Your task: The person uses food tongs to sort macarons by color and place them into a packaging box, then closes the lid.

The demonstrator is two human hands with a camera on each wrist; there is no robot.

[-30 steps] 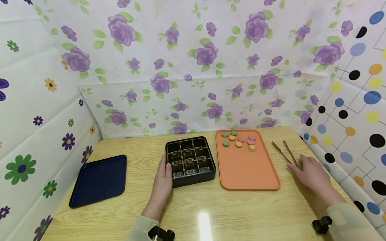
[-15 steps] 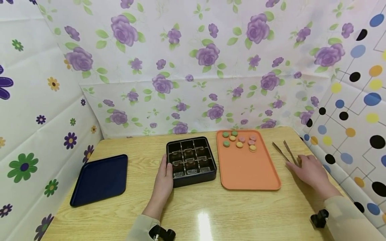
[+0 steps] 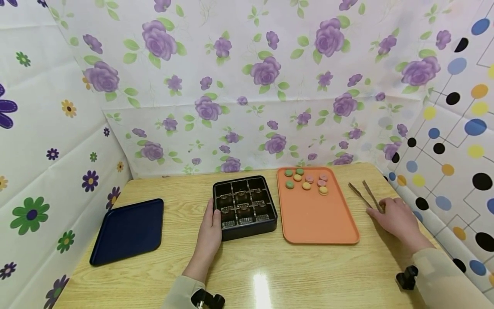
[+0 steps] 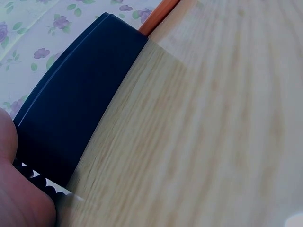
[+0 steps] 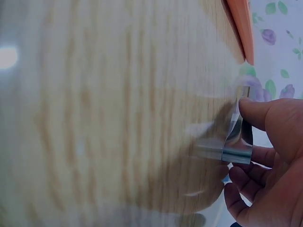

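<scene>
A black box [image 3: 248, 228] with a divided insert of several compartments stands on the table. Along its left side my left hand [image 3: 209, 229] rests with straight fingers, the thumb at the rim; the left wrist view shows the box's dark near wall [image 4: 90, 90]. Metal tongs [image 3: 366, 196] lie at the right, their arms spread and tips pointing away. My right hand [image 3: 397, 219] pinches their near end between thumb and fingers, as the right wrist view shows at the tongs' bent metal end [image 5: 238, 149]. Green, yellow and pink macarons [image 3: 306, 186] sit at the far end of an orange tray [image 3: 318, 219].
A dark blue tray [image 3: 129, 231] lies on the left of the wooden table [image 3: 247, 274]. The orange tray stands between the box and the tongs. Patterned cloth walls [image 3: 239, 86] close off the back and both sides.
The right wrist and sleeve have shifted slightly left, the hand staying at the tongs. The tongs, box, trays and left hand keep their places apart from a slight shift of the view.
</scene>
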